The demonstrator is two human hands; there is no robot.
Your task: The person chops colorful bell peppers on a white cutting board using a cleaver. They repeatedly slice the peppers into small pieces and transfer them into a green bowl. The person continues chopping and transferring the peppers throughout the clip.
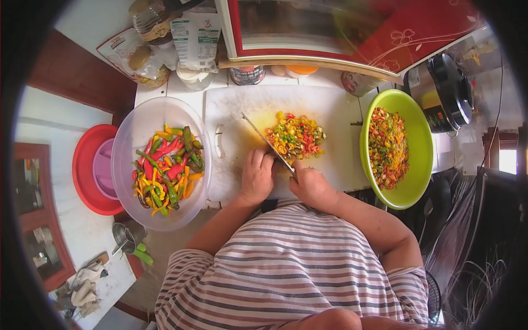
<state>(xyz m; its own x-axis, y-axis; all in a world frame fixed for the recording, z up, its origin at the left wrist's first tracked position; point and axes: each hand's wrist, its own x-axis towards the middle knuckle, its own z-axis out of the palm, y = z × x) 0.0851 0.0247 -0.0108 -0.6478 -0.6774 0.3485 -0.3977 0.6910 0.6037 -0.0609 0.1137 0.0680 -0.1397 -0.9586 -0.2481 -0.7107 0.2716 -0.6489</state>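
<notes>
A white cutting board [342, 165] lies before me. My right hand [312, 183] grips the handle of a kitchen knife [264, 138], whose blade slants away to the upper left over the board. Beside the blade, on its left, my left hand [259, 175] curls with bent fingers over a dark pepper [279, 166], mostly hidden by hand and knife. Just right of the blade is a heap of chopped peppers [298, 135] in red, yellow and green. Whole peppers [169, 165] fill part of a clear plastic bowl [123, 136] at left. More chopped peppers [387, 148] are in a green basin [418, 165] at right.
A red basin [84, 165] and a pink basin [103, 165] sit partly under the clear bowl. Jars, a tin [247, 75] and a white pouch [196, 39] line the back below a red-framed cabinet [297, 53]. A black-lidded container [449, 90] stands at far right.
</notes>
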